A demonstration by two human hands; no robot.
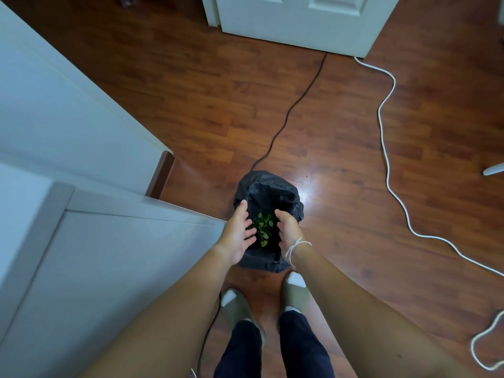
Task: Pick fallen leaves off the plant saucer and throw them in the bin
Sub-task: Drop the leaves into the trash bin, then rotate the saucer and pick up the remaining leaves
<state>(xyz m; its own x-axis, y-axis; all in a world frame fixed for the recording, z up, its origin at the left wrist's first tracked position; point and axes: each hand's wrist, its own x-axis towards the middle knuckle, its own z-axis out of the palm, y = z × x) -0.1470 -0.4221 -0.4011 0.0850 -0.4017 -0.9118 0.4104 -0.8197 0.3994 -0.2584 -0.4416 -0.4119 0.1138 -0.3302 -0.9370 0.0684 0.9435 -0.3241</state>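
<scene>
A small bin lined with a black bag (268, 186) stands on the wooden floor just in front of my feet. Several green leaves (263, 226) show between my hands, over the bin's opening; whether they lie in the bag or are falling I cannot tell. My left hand (238, 233) is held over the bin's left rim, palm turned inward, fingers apart, holding nothing. My right hand (287, 229) is over the right rim, fingers loosely curved, with a white string tied at the wrist. The plant saucer is not in view.
A black cable (293, 105) runs from the bin toward a white door (300, 23) at the back. A white cord (387, 165) snakes across the floor on the right. White cabinets (81, 241) stand close on my left.
</scene>
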